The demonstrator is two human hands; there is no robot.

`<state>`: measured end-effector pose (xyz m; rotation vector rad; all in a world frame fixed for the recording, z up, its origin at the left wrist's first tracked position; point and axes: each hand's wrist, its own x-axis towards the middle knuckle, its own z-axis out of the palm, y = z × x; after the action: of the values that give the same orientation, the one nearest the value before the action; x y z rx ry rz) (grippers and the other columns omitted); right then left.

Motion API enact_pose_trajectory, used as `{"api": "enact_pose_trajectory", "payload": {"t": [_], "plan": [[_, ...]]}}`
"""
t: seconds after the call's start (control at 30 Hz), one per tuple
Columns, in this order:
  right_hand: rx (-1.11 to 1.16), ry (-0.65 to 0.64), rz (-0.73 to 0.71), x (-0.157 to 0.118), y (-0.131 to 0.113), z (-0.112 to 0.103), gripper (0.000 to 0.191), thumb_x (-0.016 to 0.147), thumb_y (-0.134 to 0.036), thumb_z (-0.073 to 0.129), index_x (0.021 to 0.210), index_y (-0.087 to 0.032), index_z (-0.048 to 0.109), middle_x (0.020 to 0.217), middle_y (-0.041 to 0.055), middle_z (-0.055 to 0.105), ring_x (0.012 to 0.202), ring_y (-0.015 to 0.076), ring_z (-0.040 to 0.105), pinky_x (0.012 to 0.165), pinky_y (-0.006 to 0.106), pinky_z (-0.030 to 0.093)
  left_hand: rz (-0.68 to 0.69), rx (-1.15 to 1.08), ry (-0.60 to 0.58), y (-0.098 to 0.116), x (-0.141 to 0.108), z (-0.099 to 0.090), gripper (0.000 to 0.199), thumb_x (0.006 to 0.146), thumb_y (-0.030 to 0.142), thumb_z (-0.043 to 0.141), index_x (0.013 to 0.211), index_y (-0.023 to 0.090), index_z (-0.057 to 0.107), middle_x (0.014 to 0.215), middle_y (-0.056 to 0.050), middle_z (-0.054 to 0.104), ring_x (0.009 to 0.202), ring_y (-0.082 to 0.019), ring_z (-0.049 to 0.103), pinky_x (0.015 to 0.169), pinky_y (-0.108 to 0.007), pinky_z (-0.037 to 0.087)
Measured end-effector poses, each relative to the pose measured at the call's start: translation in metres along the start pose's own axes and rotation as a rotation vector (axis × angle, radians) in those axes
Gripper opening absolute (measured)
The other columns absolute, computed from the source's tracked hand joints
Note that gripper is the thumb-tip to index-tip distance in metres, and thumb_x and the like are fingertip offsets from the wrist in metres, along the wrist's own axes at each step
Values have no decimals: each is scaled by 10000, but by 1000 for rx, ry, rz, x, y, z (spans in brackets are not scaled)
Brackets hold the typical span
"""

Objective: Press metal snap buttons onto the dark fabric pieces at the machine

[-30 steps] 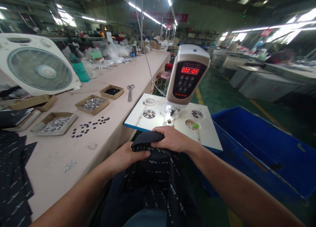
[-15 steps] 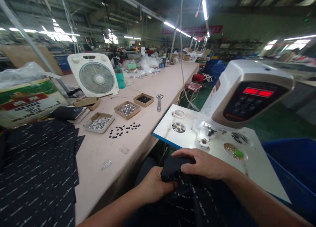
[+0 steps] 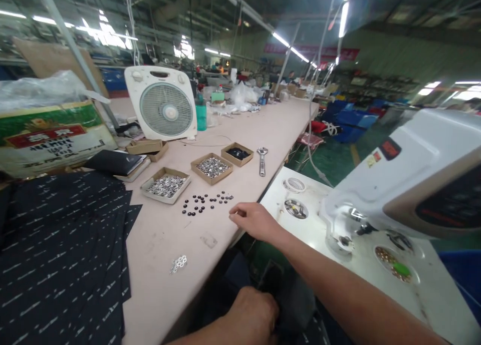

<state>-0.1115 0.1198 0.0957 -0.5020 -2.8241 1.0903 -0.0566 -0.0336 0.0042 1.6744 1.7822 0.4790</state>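
My right hand [image 3: 253, 220] reaches over the table edge, its fingers curled, with a small gap showing between thumb and forefinger. Nothing is visible in it. Just beyond its fingertips lie scattered black snap caps [image 3: 201, 211] on the pink tabletop. Low in the view, my left hand [image 3: 255, 307] is closed around dark fabric [image 3: 296, 305], its fingertips mostly hidden. To the right stands a white snap-press machine [image 3: 424, 149], with its die [image 3: 342, 244] above a white work plate [image 3: 315, 235].
Cardboard trays of silver metal parts [image 3: 168, 186] and dark pieces [image 3: 238, 153] sit near an adjustable wrench [image 3: 262, 162]. Small silver rings [image 3: 178, 264] lie in front. Printed dark cloth [image 3: 67, 255] covers the table's left side. A box fan [image 3: 165, 104] stands behind.
My right hand has let go of the dark fabric and moved up and left toward the black caps. My left hand has lowered with the fabric. The view has turned left.
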Motion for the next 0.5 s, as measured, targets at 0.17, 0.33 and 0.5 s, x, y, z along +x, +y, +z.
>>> {"api": "enact_pose_trajectory", "payload": {"t": [0.17, 0.33, 0.5], "plan": [[-124, 10, 11, 53, -1, 41, 229, 915, -324, 586, 1018, -209, 755, 763, 11, 715, 738, 160, 654, 724, 263, 459, 48, 79, -52, 4, 8, -14, 316, 755, 331, 670, 979, 120, 739, 996, -178, 764, 893, -359, 737, 788, -441, 576], [-232, 30, 5, 76, 2, 60, 231, 918, -324, 572, 1003, -223, 761, 930, 50, 752, 879, 201, 660, 782, 291, 452, 52, 22, -22, 0, 9, -21, 315, 745, 313, 661, 976, 108, 723, 995, -176, 756, 907, -366, 729, 814, -470, 576], [-338, 54, -2, 79, 1, 67, 214, 907, -286, 557, 977, -233, 751, 968, 58, 756, 914, 231, 658, 773, 317, 448, 84, -74, 47, -1, 5, -25, 288, 748, 270, 649, 995, 136, 715, 999, -162, 759, 902, -328, 725, 798, -418, 568]]}}
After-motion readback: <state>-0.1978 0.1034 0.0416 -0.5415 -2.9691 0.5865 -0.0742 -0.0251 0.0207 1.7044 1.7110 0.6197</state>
